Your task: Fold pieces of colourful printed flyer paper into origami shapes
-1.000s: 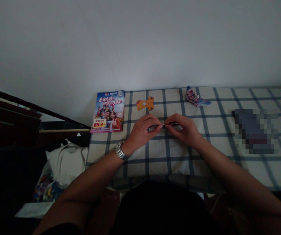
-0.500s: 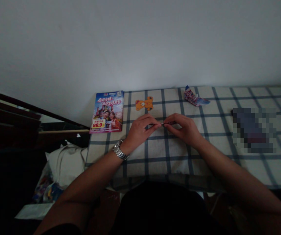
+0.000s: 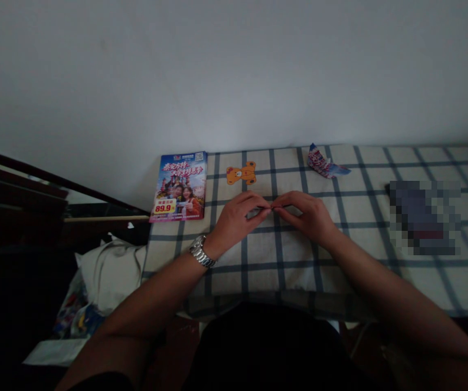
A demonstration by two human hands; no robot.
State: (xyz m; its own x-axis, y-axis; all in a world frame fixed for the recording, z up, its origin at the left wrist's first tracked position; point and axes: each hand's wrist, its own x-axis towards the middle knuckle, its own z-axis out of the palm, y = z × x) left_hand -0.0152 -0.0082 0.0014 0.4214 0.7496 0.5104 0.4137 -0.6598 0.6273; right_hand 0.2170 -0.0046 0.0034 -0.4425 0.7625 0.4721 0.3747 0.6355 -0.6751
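My left hand, with a metal watch on its wrist, and my right hand meet over the checked tablecloth. Both pinch a thin folded strip of paper between thumbs and fingers, held flat just above the cloth. Most of the strip is hidden by my fingers. The light is dim.
A colourful leaflet lies at the table's far left corner. An orange bear-shaped cutout sits beside it, and a folded printed paper piece lies further right. A blurred dark object rests at the right. A pale bag is left of the table.
My fingers have drawn closer together along the strip, so less of it shows between them. Both hands stay in the same spot.
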